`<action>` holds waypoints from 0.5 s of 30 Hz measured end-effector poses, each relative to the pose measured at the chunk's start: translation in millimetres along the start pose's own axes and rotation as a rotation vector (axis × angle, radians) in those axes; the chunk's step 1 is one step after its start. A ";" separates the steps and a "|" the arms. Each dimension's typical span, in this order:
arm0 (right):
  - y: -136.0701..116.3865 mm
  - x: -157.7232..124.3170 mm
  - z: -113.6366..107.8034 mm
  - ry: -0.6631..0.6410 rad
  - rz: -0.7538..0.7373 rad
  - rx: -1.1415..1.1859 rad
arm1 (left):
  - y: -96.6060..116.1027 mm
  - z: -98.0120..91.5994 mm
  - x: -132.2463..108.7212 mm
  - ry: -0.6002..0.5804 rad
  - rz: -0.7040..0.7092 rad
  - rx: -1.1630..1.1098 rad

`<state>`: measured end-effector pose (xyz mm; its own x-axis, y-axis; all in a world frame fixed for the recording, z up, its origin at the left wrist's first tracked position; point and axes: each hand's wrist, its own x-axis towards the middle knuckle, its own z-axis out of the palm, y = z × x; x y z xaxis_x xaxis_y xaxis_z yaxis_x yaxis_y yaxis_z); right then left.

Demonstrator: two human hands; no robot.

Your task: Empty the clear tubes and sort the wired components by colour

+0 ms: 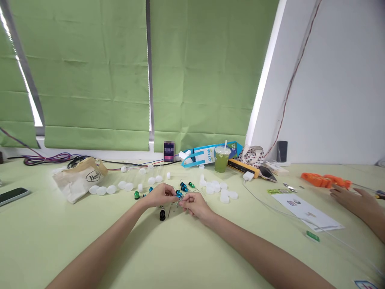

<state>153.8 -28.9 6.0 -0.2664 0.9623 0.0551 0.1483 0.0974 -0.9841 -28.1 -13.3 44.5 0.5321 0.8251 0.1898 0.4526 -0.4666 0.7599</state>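
Both my hands meet at the middle of the pale green table. My left hand pinches a small shiny blue part. My right hand is closed too, its fingertips against the same blue part and a thin metal piece. More small parts lie about them: a black one just in front, a green one to the left, and blue and green ones behind. White round caps lie scattered to the left and more white caps to the right.
A paper bag and a phone lie at the left. A green drink cup, a blue carton and a yellow power strip stand behind. Another person's hand rests at the right near orange tools and a printed sheet.
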 end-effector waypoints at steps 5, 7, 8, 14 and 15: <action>-1.1 0.1 1.5 0.012 0.008 -0.003 | -2.0 -0.5 0.2 -0.012 0.006 0.007; -1.7 -0.2 1.6 0.010 0.001 0.007 | -2.3 -0.5 0.4 -0.014 0.010 0.012; -1.8 -0.3 1.5 0.006 -0.005 0.013 | -2.2 -0.5 0.5 -0.013 0.013 0.015; 1.6 1.3 -1.3 -0.029 -0.044 0.053 | -0.1 -1.6 0.3 0.048 0.056 0.073; 2.8 2.1 -1.7 -0.039 -0.053 0.061 | -0.2 -1.9 0.1 0.059 0.061 0.082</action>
<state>155.3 -26.1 3.7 -0.3097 0.9454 0.1020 0.0750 0.1312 -0.9885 -29.5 -12.5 45.6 0.5180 0.8109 0.2721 0.4792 -0.5386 0.6930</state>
